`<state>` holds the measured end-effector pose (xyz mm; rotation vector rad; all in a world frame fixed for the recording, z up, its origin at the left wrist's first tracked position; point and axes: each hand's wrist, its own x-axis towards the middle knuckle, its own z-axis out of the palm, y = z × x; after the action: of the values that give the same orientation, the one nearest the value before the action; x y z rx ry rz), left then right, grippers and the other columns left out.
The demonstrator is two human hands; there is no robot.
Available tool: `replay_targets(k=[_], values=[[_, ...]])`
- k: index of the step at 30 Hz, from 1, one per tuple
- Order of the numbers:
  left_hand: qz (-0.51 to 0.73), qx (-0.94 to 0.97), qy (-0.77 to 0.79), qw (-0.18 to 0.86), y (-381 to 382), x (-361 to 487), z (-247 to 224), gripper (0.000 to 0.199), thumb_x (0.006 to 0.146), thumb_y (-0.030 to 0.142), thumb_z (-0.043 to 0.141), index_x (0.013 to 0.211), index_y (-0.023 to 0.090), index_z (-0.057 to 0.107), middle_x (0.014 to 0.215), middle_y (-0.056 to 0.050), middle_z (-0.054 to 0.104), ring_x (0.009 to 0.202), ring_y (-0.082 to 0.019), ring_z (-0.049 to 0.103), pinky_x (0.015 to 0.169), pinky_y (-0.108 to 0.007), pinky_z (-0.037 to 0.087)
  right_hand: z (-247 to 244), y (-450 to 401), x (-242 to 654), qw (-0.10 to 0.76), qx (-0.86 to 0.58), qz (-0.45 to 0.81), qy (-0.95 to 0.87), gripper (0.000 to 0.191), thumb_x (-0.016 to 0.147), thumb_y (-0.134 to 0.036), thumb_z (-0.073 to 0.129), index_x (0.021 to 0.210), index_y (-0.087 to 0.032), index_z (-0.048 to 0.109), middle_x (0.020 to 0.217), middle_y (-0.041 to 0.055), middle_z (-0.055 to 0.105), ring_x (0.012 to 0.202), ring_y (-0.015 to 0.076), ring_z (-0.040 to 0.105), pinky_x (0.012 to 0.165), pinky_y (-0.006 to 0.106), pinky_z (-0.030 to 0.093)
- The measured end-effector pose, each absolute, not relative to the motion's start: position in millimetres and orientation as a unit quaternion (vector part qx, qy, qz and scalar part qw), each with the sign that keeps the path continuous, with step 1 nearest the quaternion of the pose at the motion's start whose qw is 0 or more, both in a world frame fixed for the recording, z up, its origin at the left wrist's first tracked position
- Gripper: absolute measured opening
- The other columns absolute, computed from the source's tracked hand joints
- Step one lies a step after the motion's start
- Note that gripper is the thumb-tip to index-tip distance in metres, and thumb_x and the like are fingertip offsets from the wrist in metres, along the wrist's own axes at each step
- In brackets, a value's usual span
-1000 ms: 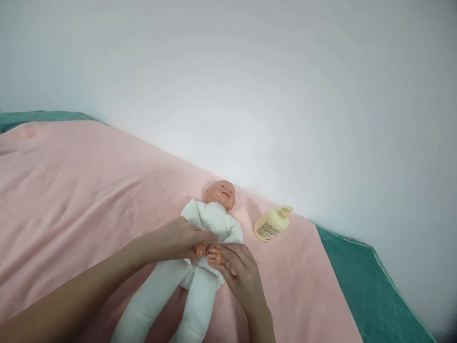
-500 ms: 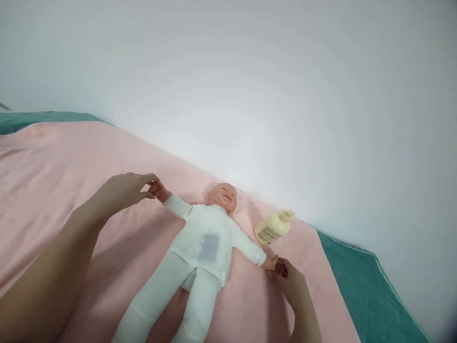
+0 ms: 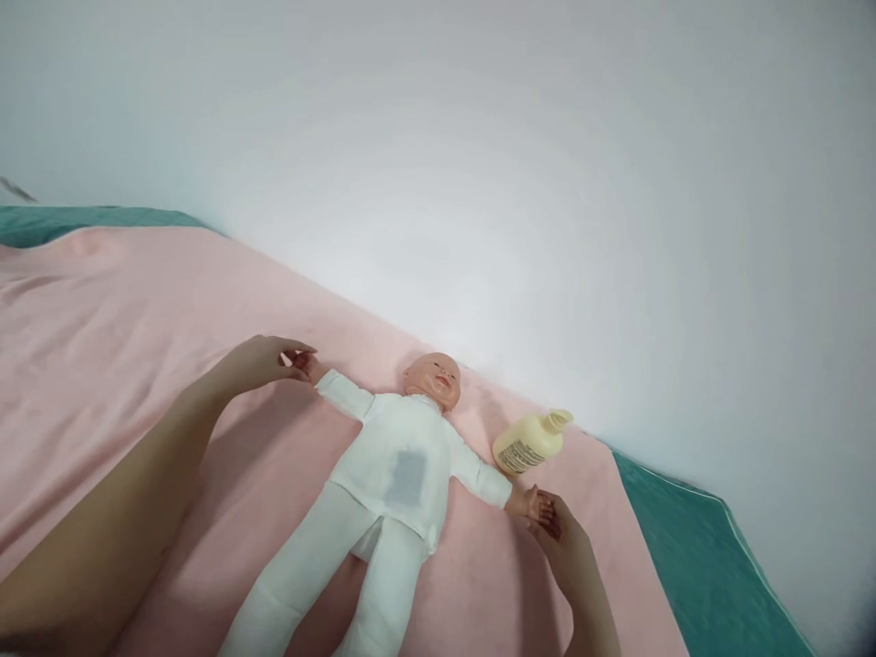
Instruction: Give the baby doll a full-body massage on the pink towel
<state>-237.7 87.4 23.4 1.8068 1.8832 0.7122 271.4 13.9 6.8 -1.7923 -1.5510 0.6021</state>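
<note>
A baby doll [image 3: 417,438] lies on its back on a pink cloth [image 3: 171,310], its arms stretched out to the sides. It has a white cloth body with a grey patch on the belly. At the doll's hand on the left, my left hand [image 3: 264,363] is closed, thumb below and fingers above. On the other side my right hand [image 3: 565,547] grips the doll's other hand [image 3: 540,506], whose small fingers lie against mine. The doll's feet are beyond the lower edge of the view.
A pale yellow pump bottle [image 3: 526,443] stands beside the doll's arm on the right, close to the white wall [image 3: 438,182]. Green cloth [image 3: 704,538] shows past the pink cloth at the right and at the far left.
My left fingers reach further over the doll's hand. More of the doll's other hand shows at my right hand. The whole view has shifted slightly.
</note>
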Motion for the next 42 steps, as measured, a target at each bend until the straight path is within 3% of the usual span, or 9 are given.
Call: replay_targets(k=[5,8,12,16,21,24,28,31,42], values=[[0.423,0.582,0.646,0.255,81.3,-214.2,36.6,0.054,0.078,0.049,0.062,0.127,0.028,0.060,0.112,-0.004,0.069,0.100,-0.026,0.063,0.088,-0.036,0.048,17.3,14.5,237.9,0.495,-0.583,0.296,-0.572,0.060,0.081,-0.045,0.059,0.134,-0.020,0.047,0.134,0.0114,0.054,0.120,0.0251,0.055,0.096,0.037,0.048],[0.535,0.521,0.583,0.320,87.5,-191.9,37.1,0.051,0.075,0.052,0.067,0.119,0.026,0.066,0.118,-0.003,0.068,0.111,-0.026,0.060,0.095,-0.034,0.046,13.6,22.5,214.0,0.589,-0.509,0.325,-0.537,0.064,0.082,-0.044,0.063,0.138,-0.021,0.044,0.134,0.0117,0.054,0.123,0.0257,0.051,0.103,0.042,0.041],[0.591,0.490,0.531,0.359,107.1,-155.6,36.5,0.041,0.074,0.052,0.067,0.103,0.024,0.072,0.111,-0.003,0.071,0.108,-0.026,0.062,0.089,-0.030,0.050,3.3,49.0,190.7,0.639,-0.430,0.345,-0.536,0.053,0.083,-0.048,0.064,0.127,-0.022,0.054,0.128,0.0121,0.059,0.119,0.0267,0.055,0.103,0.046,0.039],[0.589,0.512,0.527,0.337,133.8,-119.0,34.6,0.042,0.080,0.054,0.056,0.099,0.019,0.070,0.104,-0.005,0.072,0.101,-0.025,0.064,0.083,-0.029,0.051,2.7,84.7,168.4,0.641,-0.451,0.338,-0.522,0.046,0.088,-0.052,0.057,0.120,-0.018,0.057,0.122,0.0118,0.061,0.109,0.0246,0.060,0.096,0.046,0.046],[0.560,0.508,0.577,0.309,173.4,-93.6,7.3,0.047,0.087,0.052,0.040,0.099,0.015,0.066,0.100,-0.009,0.071,0.092,-0.025,0.065,0.078,-0.032,0.049,7.7,115.6,145.3,0.621,-0.484,0.313,-0.531,0.035,0.092,-0.037,0.057,0.120,-0.016,0.055,0.119,0.0084,0.057,0.101,0.0209,0.060,0.086,0.042,0.052],[0.510,0.522,0.614,0.300,194.4,-92.1,-17.3,0.043,0.085,0.051,0.045,0.097,0.015,0.065,0.096,-0.012,0.071,0.089,-0.026,0.065,0.074,-0.033,0.047,7.1,123.9,141.5,0.613,-0.499,0.292,-0.539,0.034,0.092,-0.037,0.057,0.120,-0.016,0.055,0.120,0.0081,0.056,0.101,0.0216,0.059,0.085,0.041,0.052],[0.440,0.572,0.630,0.286,210.3,-96.3,-38.3,0.035,0.081,0.048,0.049,0.071,0.018,0.064,0.079,-0.013,0.070,0.079,-0.027,0.065,0.068,-0.032,0.044,0.8,132.0,138.8,0.600,-0.520,0.267,-0.547,0.034,0.092,-0.037,0.057,0.120,-0.016,0.055,0.119,0.0077,0.056,0.101,0.0218,0.059,0.085,0.041,0.052],[0.413,0.600,0.630,0.270,210.6,-97.0,-41.7,0.035,0.082,0.045,0.047,0.065,0.019,0.062,0.076,-0.012,0.070,0.076,-0.026,0.065,0.065,-0.031,0.043,-5.6,135.3,134.2,0.585,-0.536,0.254,-0.554,0.034,0.093,-0.037,0.057,0.119,-0.016,0.055,0.119,0.0076,0.057,0.101,0.0217,0.059,0.085,0.041,0.052],[0.459,0.613,0.610,0.201,165.7,-91.8,2.6,0.043,0.091,0.048,0.039,0.115,0.019,0.061,0.100,-0.007,0.071,0.091,-0.024,0.064,0.075,-0.031,0.045,2.0,110.4,138.0,0.551,-0.558,0.203,-0.586,0.033,0.093,-0.036,0.056,0.120,-0.017,0.055,0.120,0.0081,0.056,0.102,0.0211,0.059,0.086,0.041,0.052]])
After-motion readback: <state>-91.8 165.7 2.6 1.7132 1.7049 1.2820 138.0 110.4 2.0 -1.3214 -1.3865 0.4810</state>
